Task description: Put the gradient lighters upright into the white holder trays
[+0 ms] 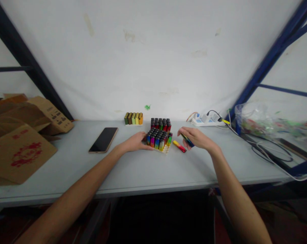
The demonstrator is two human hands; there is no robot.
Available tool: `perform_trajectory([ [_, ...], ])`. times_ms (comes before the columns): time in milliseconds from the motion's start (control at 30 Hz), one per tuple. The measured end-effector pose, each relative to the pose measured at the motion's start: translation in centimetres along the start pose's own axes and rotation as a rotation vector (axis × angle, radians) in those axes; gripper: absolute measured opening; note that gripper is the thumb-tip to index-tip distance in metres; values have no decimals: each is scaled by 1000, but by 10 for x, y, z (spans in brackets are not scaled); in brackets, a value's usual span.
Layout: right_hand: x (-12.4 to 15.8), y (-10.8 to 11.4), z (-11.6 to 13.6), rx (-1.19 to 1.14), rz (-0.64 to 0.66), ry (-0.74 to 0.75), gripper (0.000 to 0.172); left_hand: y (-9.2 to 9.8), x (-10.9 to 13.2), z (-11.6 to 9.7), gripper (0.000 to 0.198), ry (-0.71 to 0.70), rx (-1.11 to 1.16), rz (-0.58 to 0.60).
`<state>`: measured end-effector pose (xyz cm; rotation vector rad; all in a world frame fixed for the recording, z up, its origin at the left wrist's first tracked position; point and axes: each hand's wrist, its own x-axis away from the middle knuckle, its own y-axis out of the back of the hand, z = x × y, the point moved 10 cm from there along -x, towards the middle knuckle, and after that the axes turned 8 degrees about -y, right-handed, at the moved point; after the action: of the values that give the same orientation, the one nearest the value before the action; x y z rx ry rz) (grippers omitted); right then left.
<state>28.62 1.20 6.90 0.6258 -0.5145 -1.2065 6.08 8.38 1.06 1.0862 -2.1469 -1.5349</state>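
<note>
Close to the table's middle stands a white tray [165, 151] with many upright lighters [157, 139], bright-coloured with black tops. My left hand [138, 141] grips the left side of this group, fingers behind and thumb along the front. Its right front corner shows bare slots. My right hand [191, 137], to the right of the tray, is closed on a dark lighter [188, 140] with blue and yellow on it; whether it holds more than one I cannot tell. A red and yellow lighter [179, 146] lies on the table between the tray and my right hand.
Behind the tray stand red and green lighters [160, 126], and a yellow-brown set [133, 118] near the wall. A phone [103, 140] lies left. Cardboard boxes [23, 152] fill the left end. A power strip [206, 120], cables and plastic bags [260, 118] are right.
</note>
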Motion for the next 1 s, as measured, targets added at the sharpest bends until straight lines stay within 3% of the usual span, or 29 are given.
perform_trajectory([
  [133, 3, 7, 5, 76, -124, 21, 60, 0, 0, 1, 71, -3, 6, -9],
  [267, 2, -2, -4, 157, -19, -6, 60, 0, -1, 2, 71, -2, 1, -13],
  [333, 1, -1, -2, 209, -26, 14, 59, -1, -1, 3, 72, 5, 3, -4],
  [467, 5, 17, 13, 232, -189, 74, 50, -3, -1, 2, 74, -2, -1, 21],
  [633, 9, 23, 20, 166, -282, 37, 38, -2, -1, 0, 72, -20, -2, 15],
  [833, 7, 37, 17, 289, -505, 15, 55, -2, -1, -3, 72, -28, 14, 23],
  [1000, 2, 22, 26, 259, -371, 143, 61, -1, -1, -3, 69, -11, 17, 17],
])
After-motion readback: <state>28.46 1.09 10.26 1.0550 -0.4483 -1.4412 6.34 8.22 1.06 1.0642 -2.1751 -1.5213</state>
